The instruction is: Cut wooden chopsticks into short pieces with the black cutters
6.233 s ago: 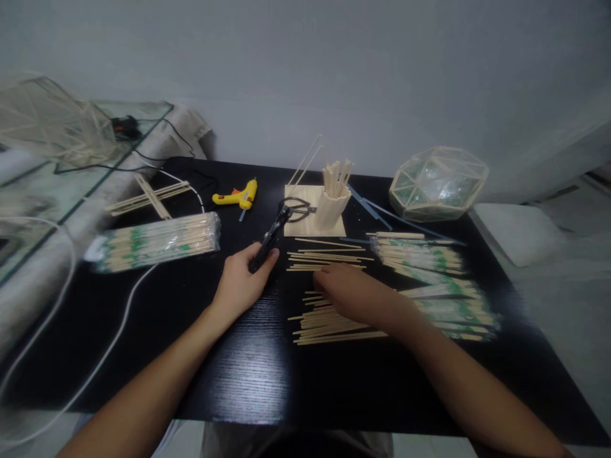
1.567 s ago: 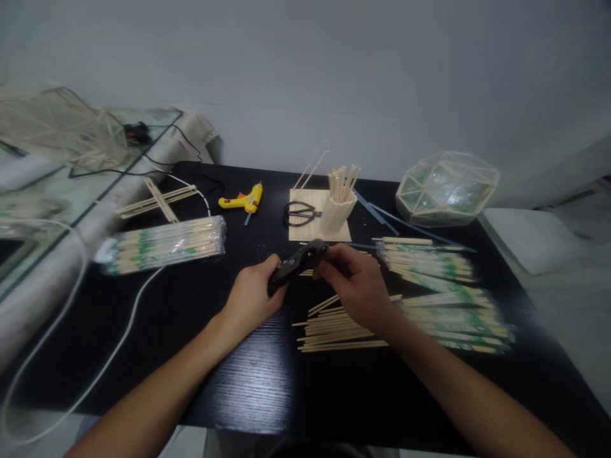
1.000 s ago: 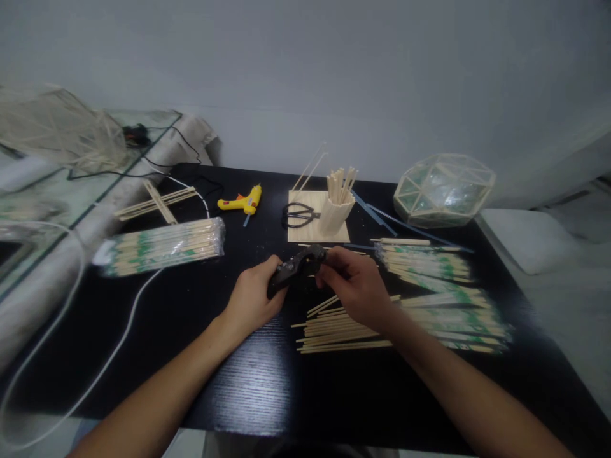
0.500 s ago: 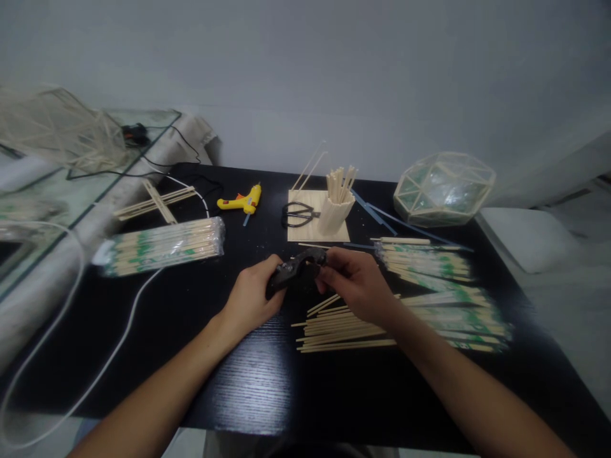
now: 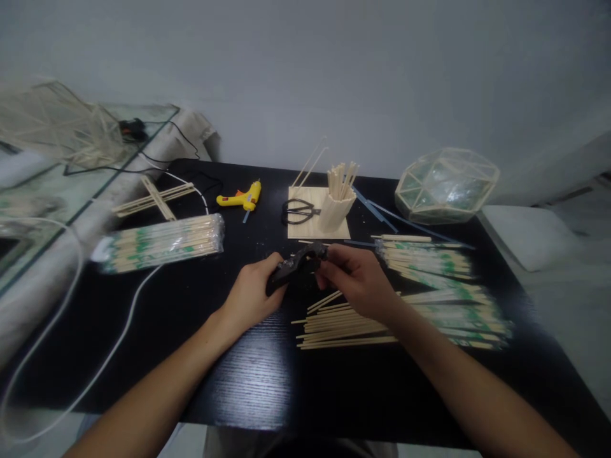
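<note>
My left hand (image 5: 252,289) is closed around a black plier-like tool (image 5: 289,270), held over the middle of the dark table. At the tool's far end, my right hand (image 5: 360,280) has its thumb and fingers pinched together. What they hold is hidden, though a small pale bit shows by the jaws. Loose wooden sticks (image 5: 334,327) lie under and beside my right hand. Just beyond the hands, a bundle-walled stick holder (image 5: 334,213) stands on a square wooden base (image 5: 300,231), with sticks upright inside. Black-handled scissors (image 5: 298,212) rest on that base.
A yellow glue gun (image 5: 241,197) lies behind my left hand. A wrapped stick pack (image 5: 165,242), crossed sticks (image 5: 157,198) and a white cable (image 5: 128,318) are to the left. Opened packs (image 5: 429,261), blue strips (image 5: 377,210) and a faceted stick-framed shape (image 5: 446,187) occupy the right.
The view has shifted very slightly. Both hands stay together at the black tool, which has turned a little; its gap near the jaws shows more plainly.
</note>
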A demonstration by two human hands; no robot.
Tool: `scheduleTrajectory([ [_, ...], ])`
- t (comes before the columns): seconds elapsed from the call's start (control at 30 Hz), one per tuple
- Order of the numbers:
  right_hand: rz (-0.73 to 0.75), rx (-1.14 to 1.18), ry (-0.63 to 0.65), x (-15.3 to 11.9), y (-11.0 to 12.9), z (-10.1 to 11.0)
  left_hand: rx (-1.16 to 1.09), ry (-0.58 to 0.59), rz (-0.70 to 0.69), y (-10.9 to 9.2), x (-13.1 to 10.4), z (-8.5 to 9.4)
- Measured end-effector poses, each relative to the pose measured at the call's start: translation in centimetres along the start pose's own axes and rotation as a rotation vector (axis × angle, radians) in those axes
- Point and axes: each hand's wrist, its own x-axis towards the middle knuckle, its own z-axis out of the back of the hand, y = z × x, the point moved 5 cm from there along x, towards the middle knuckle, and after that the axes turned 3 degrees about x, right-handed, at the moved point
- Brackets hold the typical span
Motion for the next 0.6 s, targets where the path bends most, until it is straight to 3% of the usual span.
scheduleTrajectory([
  [0.37, -0.021, -0.012, -0.056, 0.01, 0.03, -0.20, 0.026, 0.042, 0.077, 0.19, -0.05, 0.06],
  [0.6, 0.006, -0.062, -0.092, 0.02, -0.15, -0.37, 0.036, -0.016, 0.072, 0.27, -0.02, 0.01],
])
